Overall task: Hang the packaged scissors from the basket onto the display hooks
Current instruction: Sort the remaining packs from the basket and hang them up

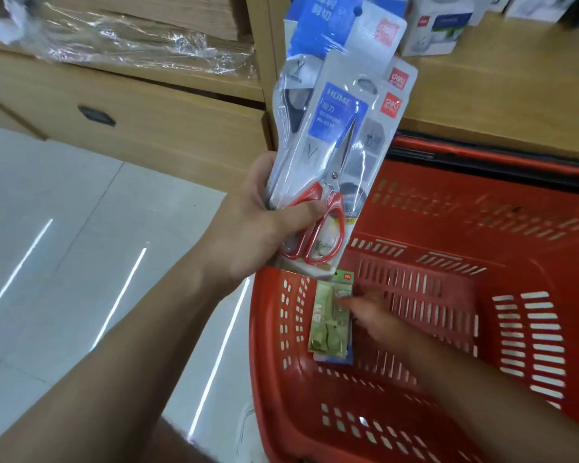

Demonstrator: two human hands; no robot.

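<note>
My left hand point(261, 222) grips a fanned stack of packaged scissors point(335, 135) above the basket's left rim. The front pack shows red-handled scissors and a blue HOME label, with my thumb across the handles. Down inside the red plastic basket point(448, 295) my right hand point(368, 315) reaches to a small green scissors pack point(330, 325) leaning against the left wall. Its fingers touch the pack; the hand is blurred, so the grip is unclear. A blue pack edge shows under the green one. No display hooks are in view.
Wooden cabinets with a drawer handle point(97, 115) stand behind on the left. A wooden shelf point(498, 78) above the basket carries white boxes point(435, 25). Clear plastic wrap point(121, 38) lies on cardboard at the top left. Pale glossy floor tiles point(64, 262) spread to the left.
</note>
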